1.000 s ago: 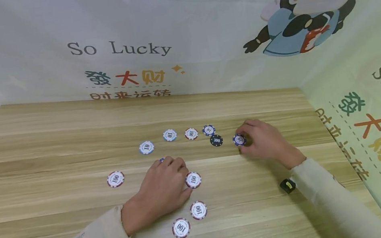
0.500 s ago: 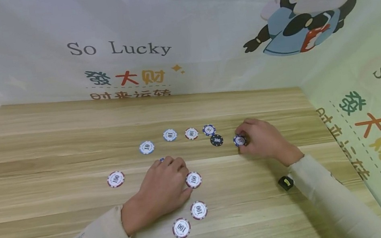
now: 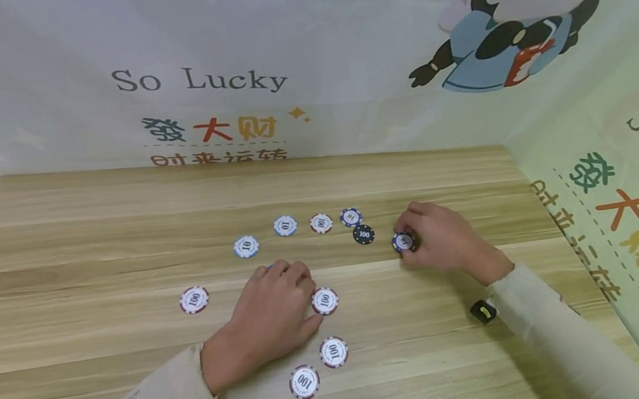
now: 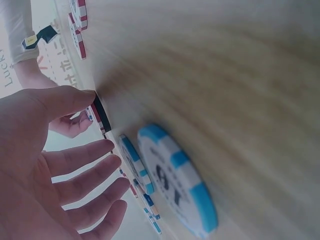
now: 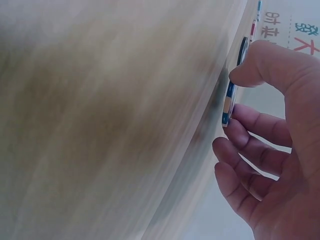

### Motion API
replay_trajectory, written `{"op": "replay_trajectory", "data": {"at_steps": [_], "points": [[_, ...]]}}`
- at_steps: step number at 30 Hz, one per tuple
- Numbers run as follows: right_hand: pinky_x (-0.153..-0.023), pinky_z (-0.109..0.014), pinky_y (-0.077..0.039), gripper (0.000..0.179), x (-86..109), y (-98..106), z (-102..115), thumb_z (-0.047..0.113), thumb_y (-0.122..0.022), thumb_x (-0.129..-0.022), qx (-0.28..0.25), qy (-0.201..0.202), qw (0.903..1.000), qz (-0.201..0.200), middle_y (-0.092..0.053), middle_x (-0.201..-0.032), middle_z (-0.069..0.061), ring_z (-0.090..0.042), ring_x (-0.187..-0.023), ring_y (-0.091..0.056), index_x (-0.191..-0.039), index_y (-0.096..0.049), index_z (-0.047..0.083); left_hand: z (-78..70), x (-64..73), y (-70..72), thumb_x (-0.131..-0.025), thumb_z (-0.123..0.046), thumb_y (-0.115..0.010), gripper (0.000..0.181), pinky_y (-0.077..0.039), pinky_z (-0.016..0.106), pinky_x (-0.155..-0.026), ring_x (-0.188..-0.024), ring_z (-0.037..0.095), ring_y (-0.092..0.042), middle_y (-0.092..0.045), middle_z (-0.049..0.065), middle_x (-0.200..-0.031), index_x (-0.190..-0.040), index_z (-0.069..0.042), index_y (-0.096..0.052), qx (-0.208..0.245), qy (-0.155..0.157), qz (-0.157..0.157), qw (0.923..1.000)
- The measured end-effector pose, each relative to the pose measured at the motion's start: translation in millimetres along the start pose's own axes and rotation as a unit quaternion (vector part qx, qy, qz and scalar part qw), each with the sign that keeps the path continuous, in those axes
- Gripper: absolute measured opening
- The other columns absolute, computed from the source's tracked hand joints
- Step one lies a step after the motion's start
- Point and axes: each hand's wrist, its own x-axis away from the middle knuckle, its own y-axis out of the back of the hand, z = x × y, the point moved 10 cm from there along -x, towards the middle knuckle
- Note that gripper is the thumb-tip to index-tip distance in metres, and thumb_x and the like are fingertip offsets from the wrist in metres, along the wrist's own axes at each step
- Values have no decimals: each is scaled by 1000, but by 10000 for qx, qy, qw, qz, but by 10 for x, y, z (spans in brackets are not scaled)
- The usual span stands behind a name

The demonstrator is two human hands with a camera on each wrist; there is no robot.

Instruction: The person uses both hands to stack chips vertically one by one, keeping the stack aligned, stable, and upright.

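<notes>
At centre, the left hand lies flat and relaxed on the wooden table, thumb beside a red-edged chip. Right of it, the right hand pinches a dark-blue chip on edge; a loose pinch could drop it onto the black chip. Since the earlier frame, the pinched chip sits slightly nearer.

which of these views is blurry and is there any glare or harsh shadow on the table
Head view: sharp and evenly lit, no glare, only soft shadows under the hands, the table bowed by the wide lens. Left wrist view: near light blue chip soft, wood smeared. Right wrist view: wood grain blurred, the dark blue chip pinched by the right hand fairly clear.
</notes>
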Motion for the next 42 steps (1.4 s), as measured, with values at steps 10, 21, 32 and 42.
{"op": "replay_trajectory", "data": {"at_steps": [10, 21, 32, 42], "points": [[-77, -45, -62, 40, 45, -20, 192, 31, -82, -80, 74, 270, 9996, -17, -70, -103, -7, -25, -92, -66, -110, -77, 4, 7, 15, 14, -96, -44, -83, 44, -59, 52, -94, -113, 35, -69, -73, 14, -123, -113, -4, -81, 0, -15, 30, 10000], [-80, -42, -63, 37, 64, -11, 528, 31, -85, -79, 162, 849, 9959, -263, -72, -103, -5, -25, -94, -68, -106, -78, 6, 13, 22, 4, -96, -44, -83, 44, -59, 53, -95, -114, 35, -68, -73, 15, -124, -113, -4, -81, 24, 17, 100, 9999], [-70, -35, -59, 35, 57, -24, 844, 31, -85, -80, 330, 1382, 9887, -472, -68, -96, -3, -21, -87, -64, -104, -80, 6, 18, 26, -11, -97, -42, -83, 42, -58, 53, -96, -114, 35, -68, -73, 15, -123, -114, -3, -81, 118, 61, 105, 9999], [-75, -34, -59, 31, 7, -20, 1139, 32, -84, -81, 302, 1665, 9839, -579, -68, -98, -1, -19, -87, -64, -102, -77, 9, 10, 20, -15, -96, -41, -83, 41, -58, 53, -95, -113, 35, -68, -73, 14, -122, -113, -4, -81, 43, 39, 56, 10000]]}}
